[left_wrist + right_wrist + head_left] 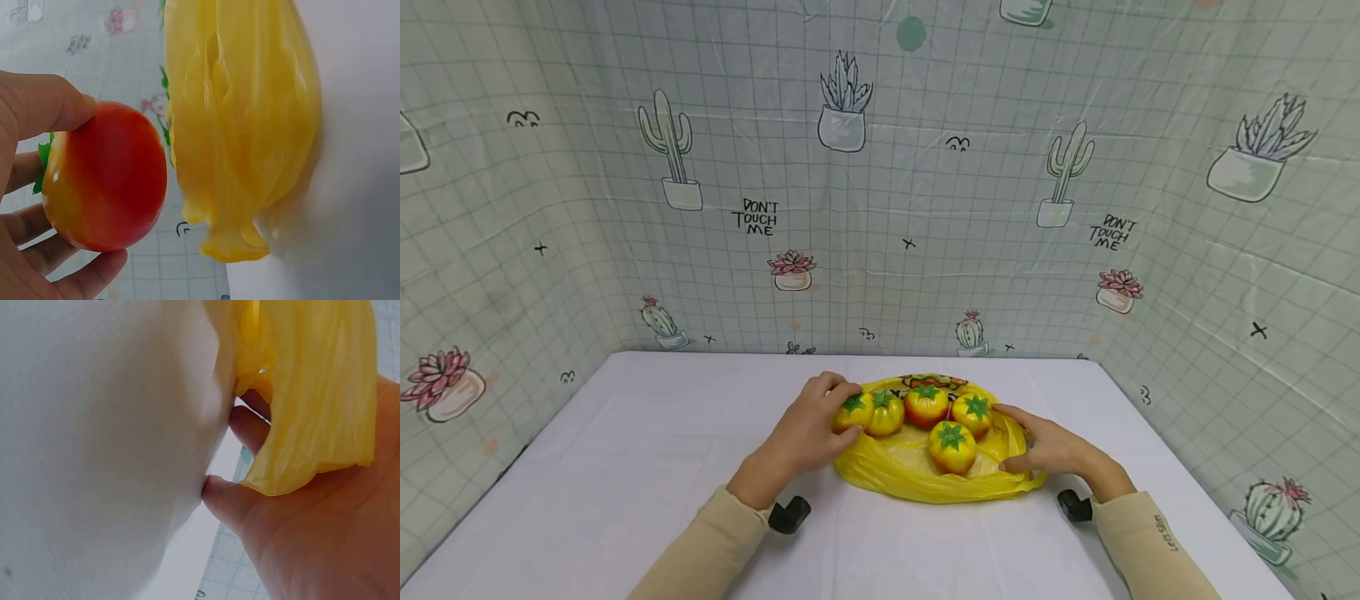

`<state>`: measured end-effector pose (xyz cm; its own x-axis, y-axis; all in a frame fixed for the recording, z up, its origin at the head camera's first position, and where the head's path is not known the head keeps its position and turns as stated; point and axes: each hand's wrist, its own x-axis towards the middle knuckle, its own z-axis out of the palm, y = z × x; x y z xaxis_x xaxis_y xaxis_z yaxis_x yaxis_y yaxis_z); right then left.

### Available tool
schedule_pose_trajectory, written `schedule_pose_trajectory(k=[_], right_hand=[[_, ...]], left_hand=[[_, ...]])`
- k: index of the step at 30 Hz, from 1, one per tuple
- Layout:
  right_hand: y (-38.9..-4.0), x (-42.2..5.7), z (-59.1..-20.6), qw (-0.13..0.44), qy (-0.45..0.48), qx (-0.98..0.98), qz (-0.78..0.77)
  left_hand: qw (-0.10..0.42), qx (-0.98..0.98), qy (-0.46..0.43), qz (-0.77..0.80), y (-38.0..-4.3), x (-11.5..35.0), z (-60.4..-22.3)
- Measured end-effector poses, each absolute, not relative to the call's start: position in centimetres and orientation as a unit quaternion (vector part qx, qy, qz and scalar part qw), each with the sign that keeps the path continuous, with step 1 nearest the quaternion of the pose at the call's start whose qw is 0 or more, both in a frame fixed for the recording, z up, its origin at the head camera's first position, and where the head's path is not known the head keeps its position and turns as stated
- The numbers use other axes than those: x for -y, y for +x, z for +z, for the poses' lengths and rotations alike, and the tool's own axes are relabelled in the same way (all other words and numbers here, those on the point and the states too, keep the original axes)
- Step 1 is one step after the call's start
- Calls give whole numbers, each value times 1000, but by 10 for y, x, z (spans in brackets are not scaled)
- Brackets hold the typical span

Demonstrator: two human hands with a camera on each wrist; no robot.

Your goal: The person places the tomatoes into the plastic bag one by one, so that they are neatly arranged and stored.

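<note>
My left hand [808, 423] grips a yellow-to-red toy tomato [115, 178] with a green leafy top, thumb on one side and fingers on the other. It hangs over the left end of a yellow plastic bag [910, 487] lying on the table. More tomatoes lie on the bag: one [886, 414] next to the held one, one [927, 406] at the middle back, one [972, 415] to the right and one [952, 447] in front. My right hand [1056, 447] is at the bag's right end, thumb and fingers spread apart, with yellow plastic draped across the palm in the right wrist view.
A white cloth covers the table [647, 467]. Gridded sheets [880, 192] printed with potted cacti stand behind it and at both sides. A dark printed picture [936, 382] shows on the bag's back part.
</note>
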<state>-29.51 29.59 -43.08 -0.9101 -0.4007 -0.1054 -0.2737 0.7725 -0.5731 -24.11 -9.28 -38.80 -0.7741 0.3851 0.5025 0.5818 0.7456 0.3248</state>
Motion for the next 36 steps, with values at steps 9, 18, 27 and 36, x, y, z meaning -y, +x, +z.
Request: schedule_pose_trajectory(k=[9,18,27,36], right_hand=[[-295,-296,-431,108,-182,-934,-286],[-295,-296,-430,108,-186,-934,-286],[-294,-295,-429,104,-186,-936,-279],[-294,-295,-429,105,-185,-936,-280]], left_hand=[[201,892,-309,-261,-236,80,-387],[185,889,-328,-261,-231,69,-388],[171,888,-338,-262,-230,60,-390],[150,893,-332,-262,-235,46,-394]])
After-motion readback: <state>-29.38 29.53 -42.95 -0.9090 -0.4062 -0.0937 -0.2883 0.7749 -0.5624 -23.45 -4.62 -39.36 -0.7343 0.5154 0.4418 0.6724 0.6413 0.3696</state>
